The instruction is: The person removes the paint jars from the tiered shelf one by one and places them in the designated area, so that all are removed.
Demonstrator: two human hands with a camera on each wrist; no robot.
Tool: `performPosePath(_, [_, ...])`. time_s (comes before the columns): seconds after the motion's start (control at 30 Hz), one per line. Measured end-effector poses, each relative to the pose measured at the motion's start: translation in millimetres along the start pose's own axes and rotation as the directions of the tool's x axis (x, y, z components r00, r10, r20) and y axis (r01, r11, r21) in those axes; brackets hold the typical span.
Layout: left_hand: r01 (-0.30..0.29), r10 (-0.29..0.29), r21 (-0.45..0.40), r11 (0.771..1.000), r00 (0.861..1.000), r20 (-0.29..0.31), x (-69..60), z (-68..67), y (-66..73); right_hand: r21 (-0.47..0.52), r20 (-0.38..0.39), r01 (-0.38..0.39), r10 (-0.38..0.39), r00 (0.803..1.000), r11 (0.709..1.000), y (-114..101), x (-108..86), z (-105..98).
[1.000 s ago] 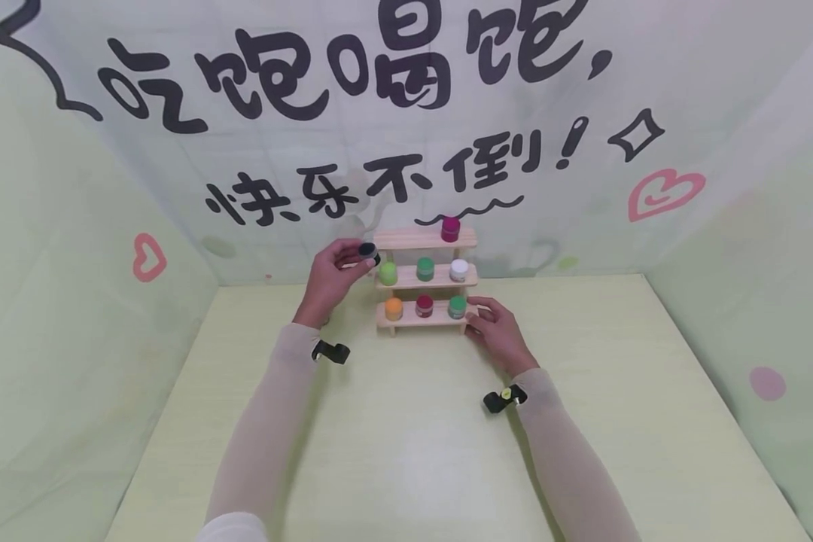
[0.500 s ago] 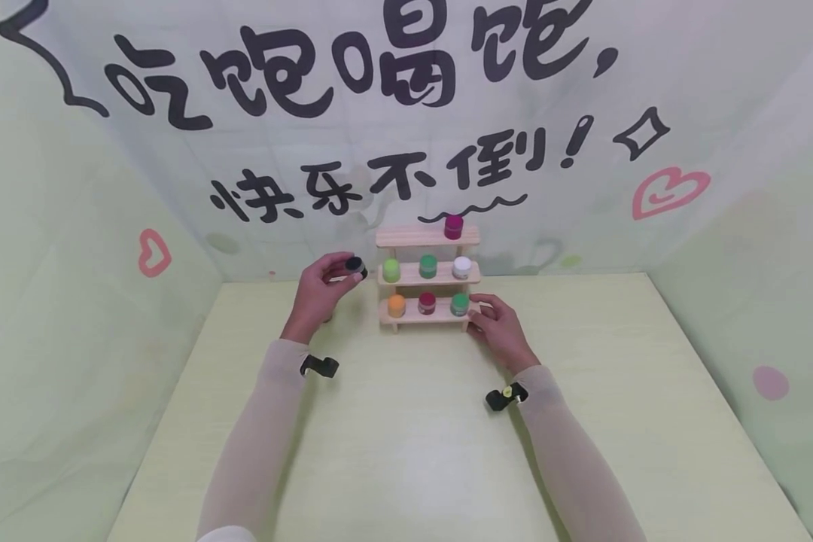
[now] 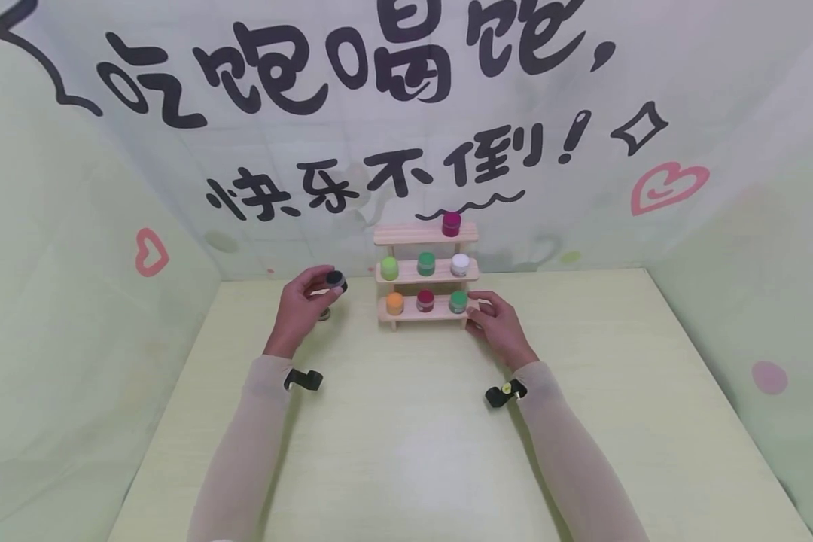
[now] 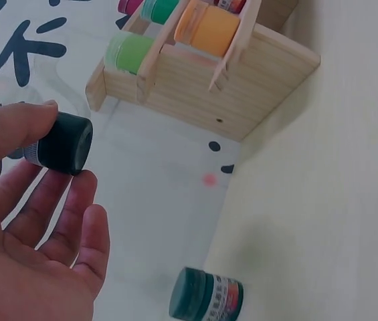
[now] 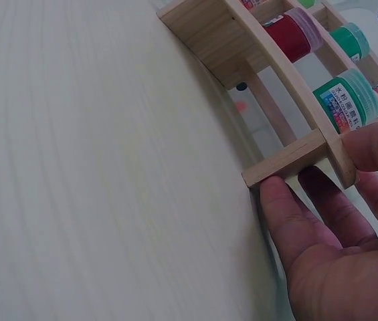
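Note:
My left hand [image 3: 295,310] pinches a small dark paint jar [image 3: 336,281] between thumb and fingers, raised off the table to the left of a wooden three-step display rack [image 3: 416,312]. In the left wrist view this paint jar [image 4: 68,144] lies tilted on its side in the grip. Below it stands a second paint jar [image 4: 205,294], dark green, on the table and mostly hidden by the hand in the head view. My right hand [image 3: 500,329] holds the right end of the rack's bottom step, thumb by the edge and fingers against the leg [image 5: 286,160].
The rack bears several paint jars: orange [image 3: 394,303], dark red [image 3: 424,301] and green [image 3: 458,302] below; light green [image 3: 389,268], green [image 3: 426,263] and white [image 3: 460,264] in the middle; magenta [image 3: 451,224] on top. A printed cloth [image 3: 257,150] hangs behind.
My left hand has drawn away from the rack, leftward and toward me, carrying the dark paint jar. Part of the second jar now shows below it. My right hand stays at the rack.

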State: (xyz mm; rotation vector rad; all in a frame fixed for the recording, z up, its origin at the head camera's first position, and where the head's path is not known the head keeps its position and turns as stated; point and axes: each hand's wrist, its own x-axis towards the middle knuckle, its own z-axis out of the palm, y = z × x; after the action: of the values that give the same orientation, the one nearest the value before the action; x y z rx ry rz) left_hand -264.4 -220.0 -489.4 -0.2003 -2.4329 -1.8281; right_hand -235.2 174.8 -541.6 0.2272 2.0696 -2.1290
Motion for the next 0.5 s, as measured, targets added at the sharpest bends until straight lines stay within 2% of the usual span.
performPosePath(0.2, [0.007,-0.007,-0.001,1.000,1.000,-0.020,-6.8,-12.2,-10.4,0.004,0.001,0.001,-0.001,1.000,1.000,0,-0.4,1])
performPosePath(0.5, [0.055,-0.055,-0.006,0.998,0.998,-0.032,-12.1,-23.0,-26.5,-0.017,0.001,0.015,-0.015,1.000,1.000,1,-0.1,0])
